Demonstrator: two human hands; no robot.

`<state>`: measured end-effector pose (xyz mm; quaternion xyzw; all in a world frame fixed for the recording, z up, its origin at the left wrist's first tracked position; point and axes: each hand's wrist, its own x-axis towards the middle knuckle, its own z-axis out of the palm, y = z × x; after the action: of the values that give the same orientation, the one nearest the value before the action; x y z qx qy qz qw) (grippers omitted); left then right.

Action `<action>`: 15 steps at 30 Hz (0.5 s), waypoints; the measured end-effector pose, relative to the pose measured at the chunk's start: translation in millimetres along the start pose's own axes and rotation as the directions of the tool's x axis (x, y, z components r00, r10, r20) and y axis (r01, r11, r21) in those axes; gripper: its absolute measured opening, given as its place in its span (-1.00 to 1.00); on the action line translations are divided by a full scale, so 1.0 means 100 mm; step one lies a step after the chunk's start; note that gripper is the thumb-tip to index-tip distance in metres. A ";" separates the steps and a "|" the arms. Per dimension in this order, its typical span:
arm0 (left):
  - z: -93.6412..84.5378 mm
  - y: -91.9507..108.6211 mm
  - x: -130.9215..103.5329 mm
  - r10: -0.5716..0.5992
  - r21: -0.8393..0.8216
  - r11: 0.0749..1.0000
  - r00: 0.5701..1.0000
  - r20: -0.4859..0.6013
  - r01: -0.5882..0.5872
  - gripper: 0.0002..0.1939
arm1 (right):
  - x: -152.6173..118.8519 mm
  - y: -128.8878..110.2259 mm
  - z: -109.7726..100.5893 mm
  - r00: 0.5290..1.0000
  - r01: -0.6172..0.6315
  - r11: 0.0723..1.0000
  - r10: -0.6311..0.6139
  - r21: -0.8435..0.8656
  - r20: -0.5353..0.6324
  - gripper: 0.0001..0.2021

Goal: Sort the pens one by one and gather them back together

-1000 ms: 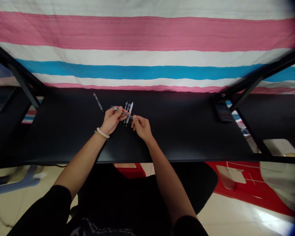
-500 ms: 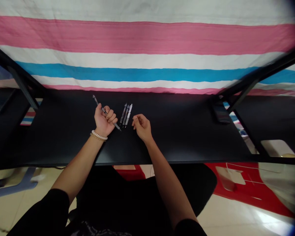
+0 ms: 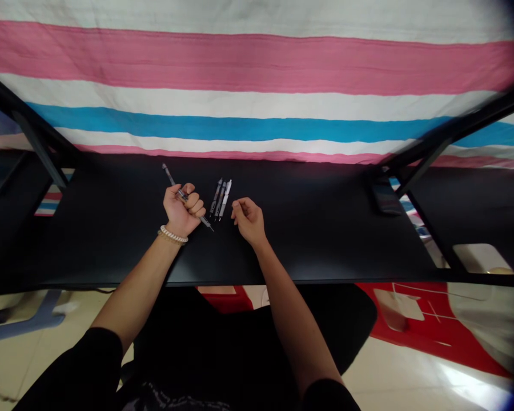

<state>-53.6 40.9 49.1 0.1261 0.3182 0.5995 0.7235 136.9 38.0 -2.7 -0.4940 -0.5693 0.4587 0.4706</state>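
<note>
My left hand (image 3: 180,212) is closed in a fist around a dark pen (image 3: 206,223), whose tip sticks out to the lower right onto the black desk (image 3: 317,228). A second pen (image 3: 168,174) lies on the desk and runs up-left from behind that fist; I cannot tell whether the hand touches it. Three pens (image 3: 221,197) lie side by side between my hands. My right hand (image 3: 249,220) rests on the desk just right of them, fingers loosely curled, holding nothing. A beaded bracelet (image 3: 173,234) is on my left wrist.
A striped pink, white and blue cloth (image 3: 257,103) hangs behind the desk. Black frame bars (image 3: 437,142) slant down at both sides of the desk. A dark object (image 3: 385,197) sits at the desk's right end. Red plastic (image 3: 432,325) lies on the floor below.
One second ago both hands held one pen above the row of three. My right hand let go and stayed put; my left hand carried the pen left and closed into a fist.
</note>
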 end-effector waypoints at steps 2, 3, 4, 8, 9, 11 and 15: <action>0.00 0.00 0.00 -0.002 0.019 1.000 1.000 0.008 0.002 -0.54 | 0.00 0.00 0.00 1.000 0.002 1.000 -0.002 -0.002 0.000 -0.57; 0.00 0.00 0.00 0.002 0.018 1.000 1.000 0.012 -0.002 -0.54 | 0.00 0.00 0.00 1.000 0.004 1.000 -0.004 -0.001 0.000 -0.57; 0.00 0.00 0.00 0.007 0.014 1.000 1.000 0.015 -0.007 -0.54 | 0.00 0.00 0.00 1.000 0.006 1.000 -0.006 0.001 0.001 -0.57; -0.04 0.00 0.01 0.007 0.014 1.000 1.000 0.017 -0.007 -0.54 | 0.00 0.00 0.00 1.000 0.019 0.999 -0.019 0.028 0.008 -0.60; -0.04 0.00 0.01 0.007 0.015 1.000 1.000 0.017 -0.008 -0.52 | 0.00 0.00 0.00 1.000 0.020 0.999 -0.020 0.032 0.009 -0.61; -0.05 0.00 0.02 0.021 0.016 1.000 1.000 0.018 -0.022 -0.49 | 0.00 0.01 -0.01 1.000 0.020 0.999 -0.021 0.030 0.008 -0.63; -0.05 0.03 0.04 0.092 0.050 0.994 0.996 0.020 -0.093 -0.41 | 0.00 0.05 -0.01 0.999 0.055 0.998 -0.054 -0.030 0.006 -0.67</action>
<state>-59.0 44.7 45.7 0.1641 0.3207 0.6229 0.6944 138.8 38.7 -7.5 -0.4842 -0.5906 0.4383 0.4740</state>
